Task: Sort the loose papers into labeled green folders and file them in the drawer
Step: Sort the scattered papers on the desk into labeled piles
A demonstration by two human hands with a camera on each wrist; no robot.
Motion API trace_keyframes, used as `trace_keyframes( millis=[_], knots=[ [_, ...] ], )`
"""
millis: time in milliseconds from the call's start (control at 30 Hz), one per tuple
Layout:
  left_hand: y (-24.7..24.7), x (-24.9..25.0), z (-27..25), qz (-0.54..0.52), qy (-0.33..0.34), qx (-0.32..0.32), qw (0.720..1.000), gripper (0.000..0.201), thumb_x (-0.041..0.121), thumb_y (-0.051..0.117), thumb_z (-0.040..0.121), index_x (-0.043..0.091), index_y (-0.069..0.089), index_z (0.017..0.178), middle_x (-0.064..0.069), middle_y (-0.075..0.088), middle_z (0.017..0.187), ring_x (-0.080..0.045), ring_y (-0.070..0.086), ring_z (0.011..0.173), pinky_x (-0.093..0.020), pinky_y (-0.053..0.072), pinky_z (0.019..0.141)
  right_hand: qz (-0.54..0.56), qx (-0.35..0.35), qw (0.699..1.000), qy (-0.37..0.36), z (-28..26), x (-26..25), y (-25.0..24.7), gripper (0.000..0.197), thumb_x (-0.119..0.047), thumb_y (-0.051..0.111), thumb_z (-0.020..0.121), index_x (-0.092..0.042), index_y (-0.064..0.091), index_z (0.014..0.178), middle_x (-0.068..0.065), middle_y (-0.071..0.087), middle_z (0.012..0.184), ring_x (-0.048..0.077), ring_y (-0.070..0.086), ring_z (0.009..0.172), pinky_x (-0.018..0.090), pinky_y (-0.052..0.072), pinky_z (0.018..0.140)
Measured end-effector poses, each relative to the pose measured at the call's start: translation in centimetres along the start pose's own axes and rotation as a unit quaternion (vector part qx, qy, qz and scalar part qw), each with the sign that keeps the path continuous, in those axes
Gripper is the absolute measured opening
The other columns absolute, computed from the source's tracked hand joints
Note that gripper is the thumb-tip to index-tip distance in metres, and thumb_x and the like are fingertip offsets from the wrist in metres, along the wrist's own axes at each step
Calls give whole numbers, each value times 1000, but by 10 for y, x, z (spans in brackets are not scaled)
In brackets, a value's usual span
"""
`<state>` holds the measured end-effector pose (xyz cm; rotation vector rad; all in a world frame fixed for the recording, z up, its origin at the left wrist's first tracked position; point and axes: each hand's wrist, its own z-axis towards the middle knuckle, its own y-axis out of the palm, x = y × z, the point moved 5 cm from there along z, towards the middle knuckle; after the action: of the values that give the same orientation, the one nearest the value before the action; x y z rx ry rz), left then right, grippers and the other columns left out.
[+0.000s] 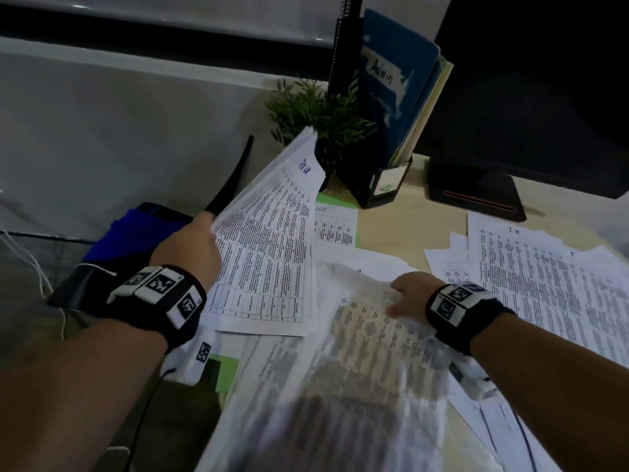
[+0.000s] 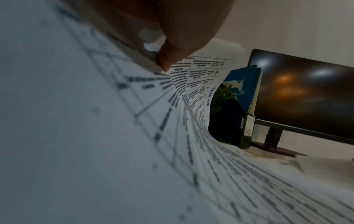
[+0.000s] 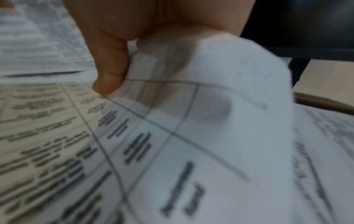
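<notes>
pale desk (image 1: 384, 229) – both hands pinch papers (left (image 1: 187, 247), right (image 1: 408, 294)).

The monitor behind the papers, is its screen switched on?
No, the monitor screen is dark, showing only blurred reflections of lights.

Sheaf of papers (image 1: 265, 253) raised off the surface, tilted up on its left edge, sheets fanning apart at the top; printed tables, blue handwriting near the top corner. A second sheet (image 1: 371, 321), blurred, with printed table rows, top edge lifted and curled. More printed pages (image 1: 544, 277) lie flat, overlapping, at right. Green folder edges (image 1: 226, 373) show beneath the pile; labels unreadable.
</notes>
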<state>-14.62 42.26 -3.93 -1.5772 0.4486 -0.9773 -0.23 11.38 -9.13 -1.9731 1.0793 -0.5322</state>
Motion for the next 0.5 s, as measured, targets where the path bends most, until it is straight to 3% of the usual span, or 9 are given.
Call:
trace_keyframes(
  millis=[67,133,233,300,367,433,500],
  knots=[
    [-4,0,1,14,10,18,1000,20,14,40,97,13,47,116,-2,48,70,-24,48,62,-31,34,53,-40,20,999,12,2,9,-1,44,-48,64,80,-15,56,107,-2,50,105,20,52,98,31,47,81],
    [-5,0,4,23,10,24,999,22,11,40,96,14,47,117,-2,48,72,-24,47,62,-31,33,53,-40,32,998,26,1,13,-3,61,-51,71,69,-20,50,117,-2,45,113,19,49,98,34,49,86],
    [-5,-1,5,26,10,22,999,21,11,39,97,14,48,116,0,45,70,-24,47,61,-32,35,54,-105,6,994,12,7,10,-10,72,-60,72,63,-33,52,127,-5,25,142,25,33,126,44,36,105],
    [-5,-1,5,23,10,22,999,20,13,40,97,14,47,116,1,45,68,-24,48,62,-33,37,55,-100,-22,994,24,15,5,-16,74,-68,69,59,-36,57,125,-17,2,153,30,5,142,55,18,114],
    [-4,-3,6,23,5,17,1000,20,14,40,97,14,47,116,0,45,67,-24,48,62,-34,39,55,-70,-34,997,21,27,-1,-20,67,-65,73,59,-39,62,120,-22,-6,154,31,-12,144,60,2,113],
    [-5,-4,6,23,4,20,1000,18,14,40,97,14,46,114,-1,46,66,-25,49,61,-35,42,56,-52,-39,998,16,31,-8,-24,53,-55,79,61,-39,66,110,-21,-3,155,30,-12,144,60,0,112],
    [-5,-2,4,17,10,24,1000,16,13,41,97,13,47,112,-2,49,66,-26,50,60,-36,46,56,-16,-44,999,27,33,-9,-23,36,-47,84,53,-41,69,85,-19,10,153,31,12,140,58,20,111]
  ],
)
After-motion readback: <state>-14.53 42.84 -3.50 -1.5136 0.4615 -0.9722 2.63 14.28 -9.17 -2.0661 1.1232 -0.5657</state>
